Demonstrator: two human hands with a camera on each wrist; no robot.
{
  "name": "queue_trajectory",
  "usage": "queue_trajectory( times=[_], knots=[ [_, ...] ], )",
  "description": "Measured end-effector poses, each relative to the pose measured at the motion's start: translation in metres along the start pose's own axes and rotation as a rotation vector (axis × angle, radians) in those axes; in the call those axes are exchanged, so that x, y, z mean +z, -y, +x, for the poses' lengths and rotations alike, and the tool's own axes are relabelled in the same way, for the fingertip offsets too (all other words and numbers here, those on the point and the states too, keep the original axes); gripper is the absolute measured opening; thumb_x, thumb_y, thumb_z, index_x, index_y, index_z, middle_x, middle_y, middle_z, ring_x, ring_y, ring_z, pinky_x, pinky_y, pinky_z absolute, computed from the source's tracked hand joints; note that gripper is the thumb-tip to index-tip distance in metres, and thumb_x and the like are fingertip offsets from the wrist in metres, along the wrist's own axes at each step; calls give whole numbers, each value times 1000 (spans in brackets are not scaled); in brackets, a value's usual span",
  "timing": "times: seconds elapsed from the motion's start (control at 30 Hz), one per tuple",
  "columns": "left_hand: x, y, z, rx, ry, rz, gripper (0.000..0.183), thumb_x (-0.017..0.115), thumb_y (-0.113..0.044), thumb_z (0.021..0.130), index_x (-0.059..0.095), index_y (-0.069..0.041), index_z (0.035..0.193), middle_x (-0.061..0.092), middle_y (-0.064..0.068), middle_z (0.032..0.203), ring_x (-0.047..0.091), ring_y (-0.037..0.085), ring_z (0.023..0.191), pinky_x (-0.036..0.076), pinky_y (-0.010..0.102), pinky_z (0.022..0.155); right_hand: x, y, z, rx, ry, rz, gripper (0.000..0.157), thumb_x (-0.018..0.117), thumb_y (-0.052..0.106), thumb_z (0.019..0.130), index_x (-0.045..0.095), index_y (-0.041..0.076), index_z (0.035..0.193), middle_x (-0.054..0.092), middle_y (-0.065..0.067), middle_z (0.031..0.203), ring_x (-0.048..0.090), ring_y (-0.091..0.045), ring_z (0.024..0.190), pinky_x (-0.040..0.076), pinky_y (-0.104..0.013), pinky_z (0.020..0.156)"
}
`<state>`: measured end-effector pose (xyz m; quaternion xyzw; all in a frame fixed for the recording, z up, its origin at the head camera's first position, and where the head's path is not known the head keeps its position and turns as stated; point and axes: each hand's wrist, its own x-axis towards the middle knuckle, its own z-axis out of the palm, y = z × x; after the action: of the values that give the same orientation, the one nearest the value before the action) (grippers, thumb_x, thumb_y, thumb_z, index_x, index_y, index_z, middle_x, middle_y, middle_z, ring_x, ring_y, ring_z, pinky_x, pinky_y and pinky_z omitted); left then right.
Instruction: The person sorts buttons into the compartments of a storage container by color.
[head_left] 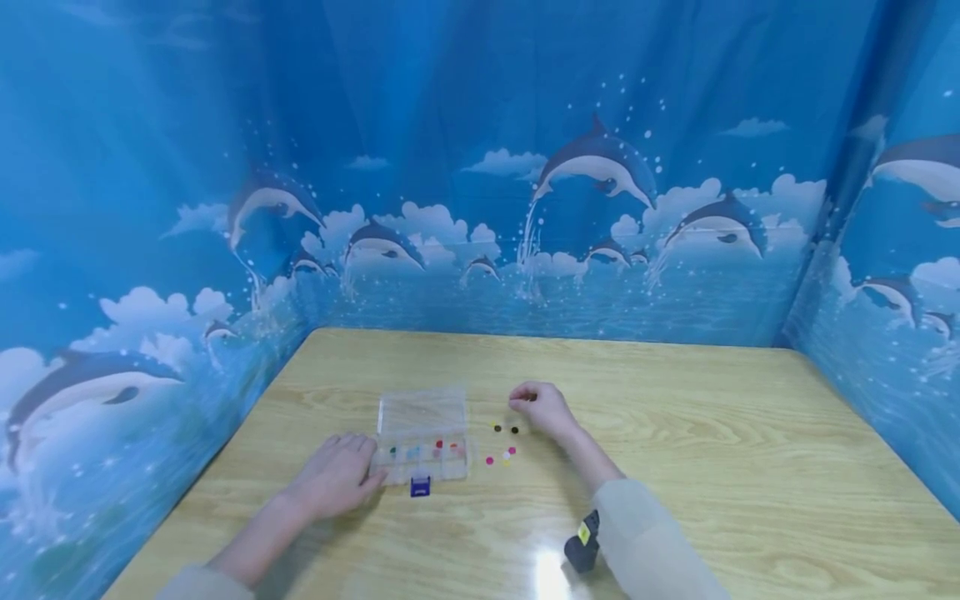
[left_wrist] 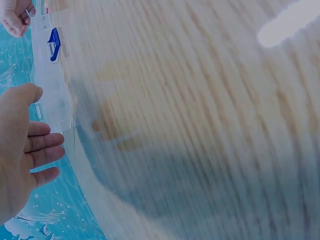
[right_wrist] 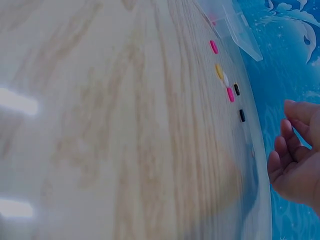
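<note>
A clear plastic compartment box point(head_left: 423, 471) stands with its lid point(head_left: 422, 412) folded back and its blue latch point(head_left: 421, 487) facing the person. Small coloured pieces lie in its compartments. My left hand point(head_left: 341, 475) rests at the box's left side, its fingers loosely extended. To the right of the box, my right hand point(head_left: 546, 410) is beyond the loose pieces, thumb and index tips close together. Whether something small is between them cannot be told. Nearest it are two black button-like discs point(right_wrist: 242, 115). Pink discs point(right_wrist: 214, 47), a yellow disc point(right_wrist: 219, 71) and a white disc point(right_wrist: 226, 80) lie closer to the person.
The wood-grain table point(head_left: 712, 450) extends well to the right of the box. A blue dolphin-print curtain point(head_left: 465, 167) surrounds its back and sides. A black device point(head_left: 582, 546) with a yellow label is at the right sleeve point(head_left: 648, 533). Bright glare point(head_left: 551, 575) marks the near tabletop.
</note>
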<state>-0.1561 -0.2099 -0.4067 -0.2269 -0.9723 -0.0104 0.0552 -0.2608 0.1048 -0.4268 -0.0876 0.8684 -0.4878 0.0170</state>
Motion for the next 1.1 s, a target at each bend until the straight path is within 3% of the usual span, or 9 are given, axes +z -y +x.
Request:
queue_trajectory(
  times=[0.33,0.7,1.1],
  knots=[
    [2,0,1,15,-26,2,31,61,-32,86,57,-3,96,59,9,90,56,27,90,44,49,86,-13,-11,-1,37,0,-35,13,64,8,85,66,3,97,61,-4,87,55,-18,82,48,-33,74],
    [3,-1,-2,32,-69,-2,36,62,-31,86,58,1,100,61,13,94,57,31,93,44,51,86,-19,-19,-3,54,11,-57,11,65,5,84,67,1,93,62,-4,86,55,-17,79,48,-31,69],
    [5,-1,-1,36,-94,0,33,64,-31,84,58,0,97,61,12,93,57,29,91,45,48,84,-26,-23,-5,64,80,-82,10,66,6,83,69,5,93,64,-3,90,54,-17,79,47,-31,68]
  ],
)
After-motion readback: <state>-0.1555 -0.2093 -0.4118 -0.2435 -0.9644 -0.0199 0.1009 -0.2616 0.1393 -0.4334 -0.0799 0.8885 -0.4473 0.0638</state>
